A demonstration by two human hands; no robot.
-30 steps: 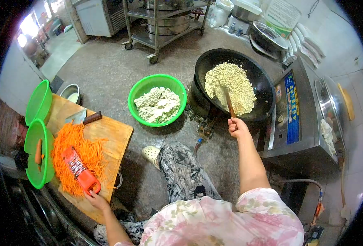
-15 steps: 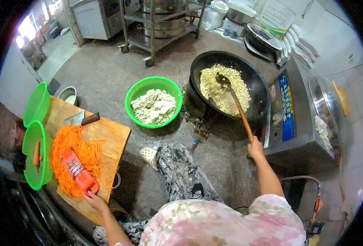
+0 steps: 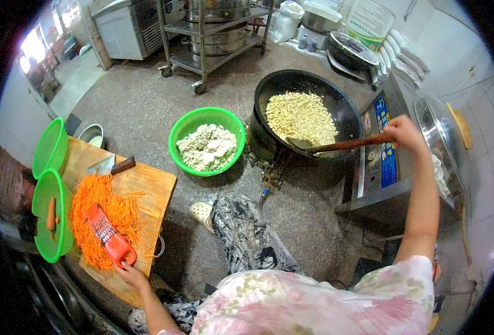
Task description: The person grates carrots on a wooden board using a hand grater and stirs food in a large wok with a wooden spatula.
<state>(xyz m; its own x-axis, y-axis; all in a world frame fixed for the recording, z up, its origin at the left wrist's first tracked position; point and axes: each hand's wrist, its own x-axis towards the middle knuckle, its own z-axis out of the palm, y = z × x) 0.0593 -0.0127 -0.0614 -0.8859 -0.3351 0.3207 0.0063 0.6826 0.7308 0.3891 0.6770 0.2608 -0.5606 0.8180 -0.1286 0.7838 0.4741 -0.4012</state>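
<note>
My right hand (image 3: 404, 133) is closed round the wooden handle of a long spatula (image 3: 350, 144). Its blade rests at the near edge of pale, crumbly diced food (image 3: 302, 117) in a big black wok (image 3: 352, 114). With my left hand (image 3: 131, 274) I grip the handle end of a red grater (image 3: 111, 237), which lies on a heap of shredded carrot (image 3: 127, 207). Under the heap is a wooden board (image 3: 156, 184). A cleaver (image 3: 113, 166) lies on the board beyond the shreds.
Between board and wok stands a green basket (image 3: 174, 151) of whitish crumbly food. Left of the board are two more green baskets (image 3: 67, 223), the nearer holding a carrot (image 3: 51, 215). A steel cabinet (image 3: 369, 184) flanks the wok; a wheeled rack (image 3: 202, 61) stands behind.
My right hand has swung up and to the right, bringing the spatula from the middle of the food to the wok's near side. My left hand keeps hold of the grater.
</note>
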